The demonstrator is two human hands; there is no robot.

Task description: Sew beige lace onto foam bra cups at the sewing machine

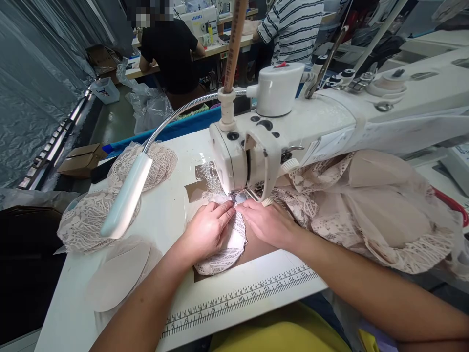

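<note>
Under the head of a white sewing machine point(234, 161) lies a pale lace piece point(223, 259) with a rounded lower edge. My left hand point(210, 227) presses on it from the left, fingers together near the needle area. From the right, my right hand point(266, 220) reaches in with its fingers close together, their tips beside the left fingertips at the fabric. Whether either hand pinches the cloth is hard to tell; both rest on it. The needle itself is hidden by the machine head and fingers.
Lace pieces point(86, 220) lie in piles on the left of the white table point(176, 195). A lamp point(126, 200) hangs over them. Bunched lace fabric point(388, 200) fills the right side. Two people sit or stand beyond, near another machine point(200, 24). A printed ruler point(242, 298) runs along the front edge.
</note>
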